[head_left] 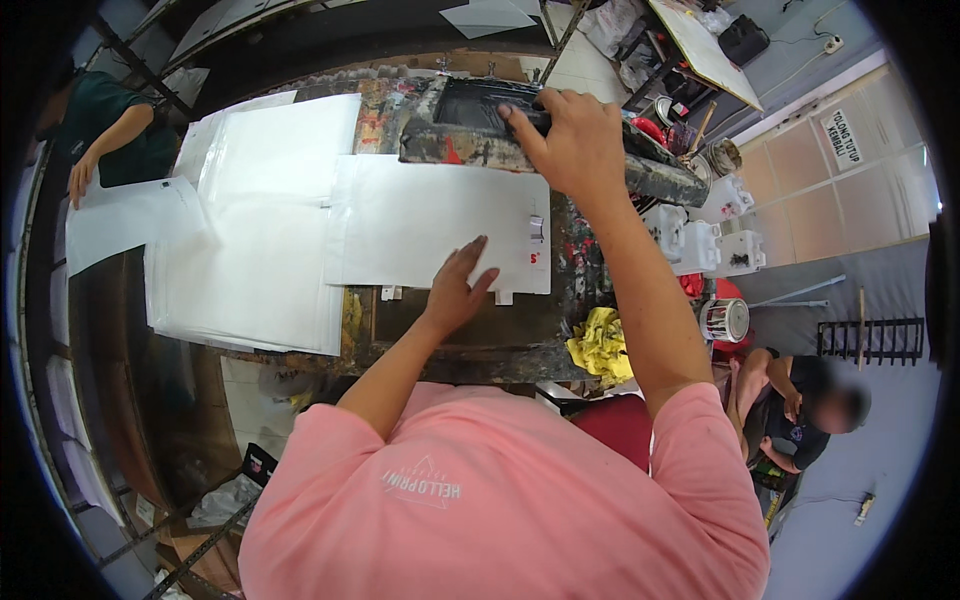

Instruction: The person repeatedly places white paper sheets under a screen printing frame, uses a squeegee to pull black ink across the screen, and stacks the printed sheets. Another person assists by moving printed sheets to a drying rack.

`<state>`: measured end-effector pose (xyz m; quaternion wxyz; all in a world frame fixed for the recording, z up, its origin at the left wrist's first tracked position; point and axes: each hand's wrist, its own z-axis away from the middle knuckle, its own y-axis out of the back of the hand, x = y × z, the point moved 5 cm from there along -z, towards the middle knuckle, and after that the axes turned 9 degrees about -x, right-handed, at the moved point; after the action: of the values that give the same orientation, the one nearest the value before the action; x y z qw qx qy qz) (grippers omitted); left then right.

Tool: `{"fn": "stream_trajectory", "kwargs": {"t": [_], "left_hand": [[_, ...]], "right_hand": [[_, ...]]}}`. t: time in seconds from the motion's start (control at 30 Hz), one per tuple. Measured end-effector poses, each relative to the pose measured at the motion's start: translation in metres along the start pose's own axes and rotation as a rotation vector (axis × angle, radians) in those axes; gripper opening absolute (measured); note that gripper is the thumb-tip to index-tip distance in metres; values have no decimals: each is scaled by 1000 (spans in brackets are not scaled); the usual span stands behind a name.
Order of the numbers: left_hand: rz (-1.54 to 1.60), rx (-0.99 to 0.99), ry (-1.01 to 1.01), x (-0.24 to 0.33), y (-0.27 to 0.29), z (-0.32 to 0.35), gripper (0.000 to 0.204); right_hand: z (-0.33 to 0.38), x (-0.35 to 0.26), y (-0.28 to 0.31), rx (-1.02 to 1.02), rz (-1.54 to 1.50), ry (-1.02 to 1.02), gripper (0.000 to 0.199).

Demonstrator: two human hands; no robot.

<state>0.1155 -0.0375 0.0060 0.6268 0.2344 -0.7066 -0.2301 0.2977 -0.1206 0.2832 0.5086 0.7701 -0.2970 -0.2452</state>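
Paint-crusted print bench [470,350], cluttered workshop: the left hand [455,285] lies flat, fingers together, on a white sheet [430,225] at bench centre. The right hand [570,140] curls around the raised screen frame [500,130] at the far edge. Red marks already show near the sheet's right edge; a white stack [250,250] lies left.

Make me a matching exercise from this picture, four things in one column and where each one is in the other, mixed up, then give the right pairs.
Things:
1. left hand
2. right hand
3. yellow rag
4. stack of white sheets

Places:
A. bunched at the worktable's near right corner
B. flat on the white sheet at the middle of the table
C. piled on the table's left part
D. gripping the ink-stained screen frame at the far side

Pairs: 1-B, 2-D, 3-A, 4-C
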Motion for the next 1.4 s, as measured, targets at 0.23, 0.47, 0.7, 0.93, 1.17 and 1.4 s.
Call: {"fn": "stream_trajectory", "kwargs": {"t": [0.23,0.47,0.7,0.93,1.17,1.4], "left_hand": [[1749,386,491,37,79,55,126],[1724,229,835,-59,4,79,132],[1725,111,912,-72,-1,81,126],[1705,65,930,-54,19,77,114],[1518,40,700,-34,36,79,102],[1594,106,191,38,116,35,99]], "right_hand": [[115,0,-102,-484,-97,83,48],[202,-13,-191,-473,-168,52,47],[124,16,-269,-402,5,11,49],[-18,76,-302,-581,27,-28,41],[118,13,-183,-774,-89,91,35],[95,-28,-47,-134,-95,-1,52]]}}
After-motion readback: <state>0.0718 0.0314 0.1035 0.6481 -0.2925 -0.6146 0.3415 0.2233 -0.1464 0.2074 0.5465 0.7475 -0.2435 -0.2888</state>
